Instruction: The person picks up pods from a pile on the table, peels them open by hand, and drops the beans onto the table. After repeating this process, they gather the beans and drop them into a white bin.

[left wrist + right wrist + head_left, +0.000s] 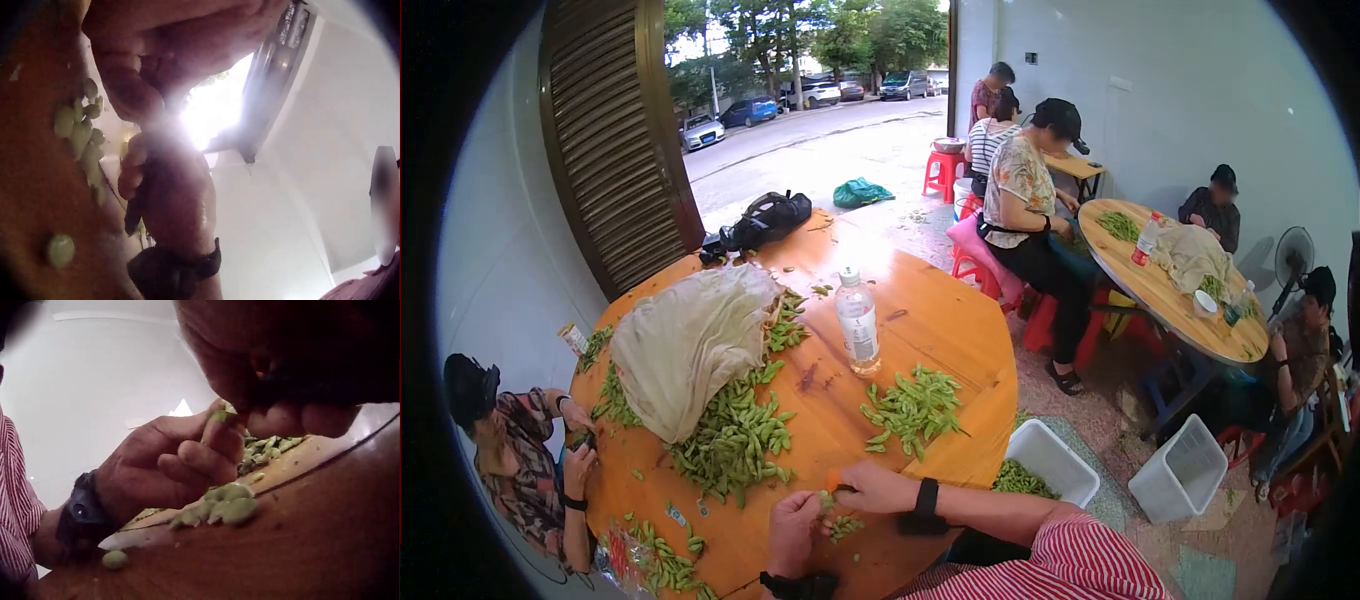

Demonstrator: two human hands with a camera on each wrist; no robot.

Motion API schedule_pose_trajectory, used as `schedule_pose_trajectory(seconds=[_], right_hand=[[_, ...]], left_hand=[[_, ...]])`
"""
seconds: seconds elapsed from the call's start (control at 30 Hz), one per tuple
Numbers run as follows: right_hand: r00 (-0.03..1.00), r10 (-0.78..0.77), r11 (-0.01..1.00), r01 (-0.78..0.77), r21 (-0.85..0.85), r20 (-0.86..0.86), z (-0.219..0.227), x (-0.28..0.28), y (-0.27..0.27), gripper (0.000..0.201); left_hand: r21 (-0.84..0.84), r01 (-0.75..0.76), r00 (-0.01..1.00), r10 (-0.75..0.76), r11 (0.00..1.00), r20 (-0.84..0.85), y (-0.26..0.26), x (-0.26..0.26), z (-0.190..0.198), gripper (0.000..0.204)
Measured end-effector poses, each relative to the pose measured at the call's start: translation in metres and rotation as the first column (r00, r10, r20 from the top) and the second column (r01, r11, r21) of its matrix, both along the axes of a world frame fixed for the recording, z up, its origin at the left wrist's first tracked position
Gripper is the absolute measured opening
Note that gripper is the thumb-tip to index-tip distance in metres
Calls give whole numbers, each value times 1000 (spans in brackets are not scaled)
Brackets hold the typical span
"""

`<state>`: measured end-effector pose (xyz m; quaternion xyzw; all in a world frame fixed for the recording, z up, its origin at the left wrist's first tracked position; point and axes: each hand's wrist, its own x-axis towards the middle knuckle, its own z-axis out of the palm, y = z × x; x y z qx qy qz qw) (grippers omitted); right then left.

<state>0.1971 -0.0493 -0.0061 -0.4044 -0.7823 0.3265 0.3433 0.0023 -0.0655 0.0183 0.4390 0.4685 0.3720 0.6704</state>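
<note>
My left hand (795,530) pinches a green soybean pod (224,416) between thumb and forefinger, its other fingers curled in below. Right against it, my right hand (882,488) grips a small tool (284,384), dark with a bit of orange; its kind I cannot tell, since the fingers cover most of it. Both hands meet low over the round wooden table. Beneath them lies a small heap of shelled green beans (231,505), with one loose bean (61,251) apart from it. Beyond my right hand spreads a pile of green pods (915,405).
A larger pod heap (735,440) lies partly under a pale cloth (690,340). A clear bottle (858,325) stands mid-table. At the right, a white basket (1060,450) holds green pods. Someone (525,450) sits at the left edge; others sit around a second table (1120,265).
</note>
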Motion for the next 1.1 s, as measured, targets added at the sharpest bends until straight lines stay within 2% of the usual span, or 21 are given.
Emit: schedule_pose_trajectory(seconds=[0.07,0.17,0.2,0.27,0.33,0.4,0.47,0.5,0.53,0.57,0.67,0.8,1.0,1.07,1.1], right_hand=[[1000,-17,993,18,-114,4,5,0,1,20],[996,-86,992,85,-91,-1,-3,-2,4,27],[996,-90,992,90,-92,-2,-3,-2,3,27],[992,-90,992,81,-100,-87,-3,-1,2,28],[991,-84,990,71,-118,-108,9,2,-2,25],[988,-80,989,62,-136,-133,14,4,-5,23],[960,-32,987,-13,-159,-277,14,2,-7,19],[959,-37,987,-9,-161,-280,15,2,-8,19],[953,-37,971,-37,-236,-299,16,2,-8,18],[947,-38,949,-66,-309,-319,16,2,-8,17],[971,-33,949,-44,-312,-236,19,4,-9,16],[971,-70,946,-7,-323,-227,3,3,-6,17],[961,-13,983,-38,-180,-276,12,5,-10,18],[943,-26,947,-83,-309,-333,17,4,-13,18],[942,-31,947,-80,-311,-335,15,3,-12,18]], left_hand=[[-39,-17,999,18,999,45,-1,3,4,16],[-22,-67,998,67,997,-12,-3,6,8,15],[37,-71,995,73,997,-67,-4,7,7,14],[94,-67,989,78,993,-123,-6,5,1,13],[19,-95,992,93,995,89,-4,3,-5,8],[-9,-92,990,93,996,105,-3,4,-3,7],[-41,-91,988,95,995,119,-3,6,-1,6],[-27,-104,980,107,994,166,-3,6,-3,6],[-12,-119,970,118,993,213,-3,7,-5,6],[-14,-115,971,115,993,211,-1,7,-9,6],[-2,-96,962,93,995,258,0,7,-13,7],[-13,-102,959,102,995,266,-5,14,-8,8],[24,-76,947,64,997,313,-4,13,-21,12],[29,-66,943,53,997,329,-5,14,-21,12],[21,-65,941,54,998,333,-5,14,-20,12]])
